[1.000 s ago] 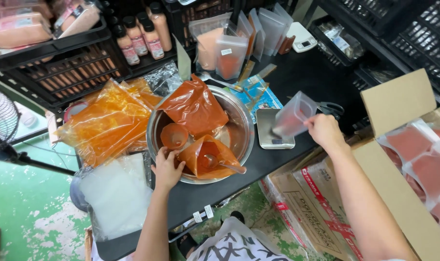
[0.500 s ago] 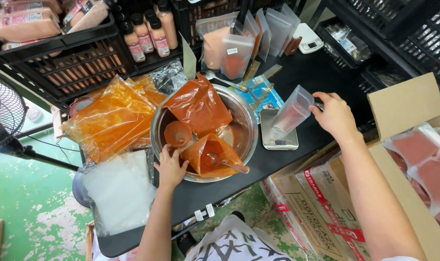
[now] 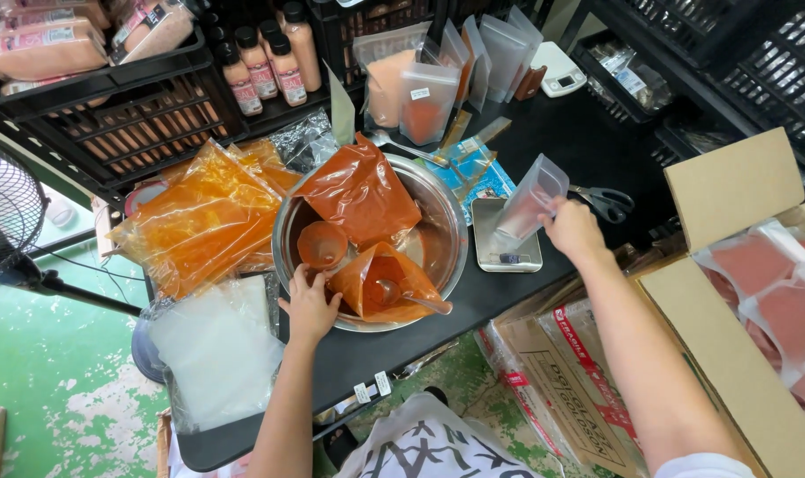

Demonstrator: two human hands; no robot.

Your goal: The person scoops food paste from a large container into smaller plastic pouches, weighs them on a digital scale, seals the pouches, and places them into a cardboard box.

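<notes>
Black table carries all items. Steel bowl at centre holds orange sauce bags. Scale sits at the bowl's 3 o'clock. Right hand grips an empty clear pouch over the scale. Left hand rests on the bowl rim at 7 o'clock; grip not discernible.
</notes>
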